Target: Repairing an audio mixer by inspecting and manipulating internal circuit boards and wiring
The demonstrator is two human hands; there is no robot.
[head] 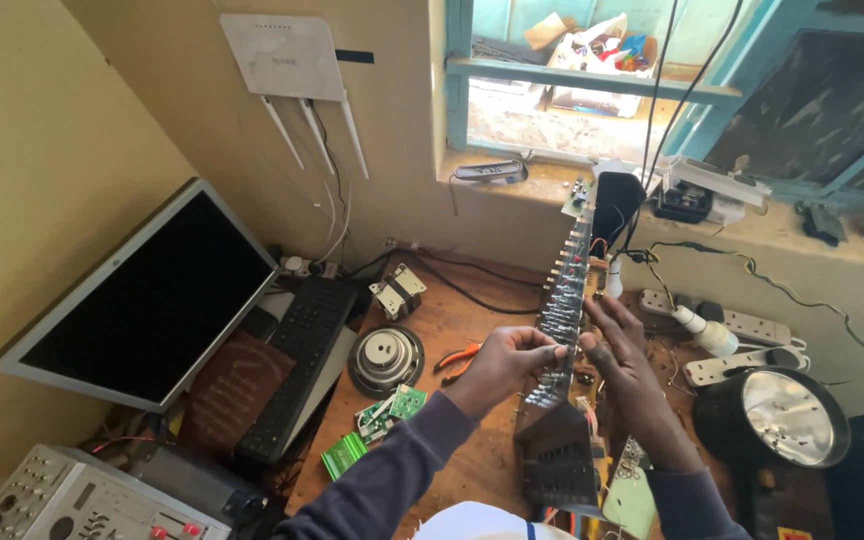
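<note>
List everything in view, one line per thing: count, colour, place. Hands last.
circuit board: one, long, silvery, stood on edge at bench centre, held in both hands
monitor: one, black screen, grey frame, left
keyboard: one, black, right of monitor
speaker: one, grey, on bench
pliers: one, orange handles, beside speaker
small boards: a few, green, bench front
router: one, white, on wall
power strips: two, white, right
lamp: one, black, silver reflector, right
mixer: one, grey, bottom left
left hand: one, gripping the board's edge
right hand: one, flat against the board
</note>
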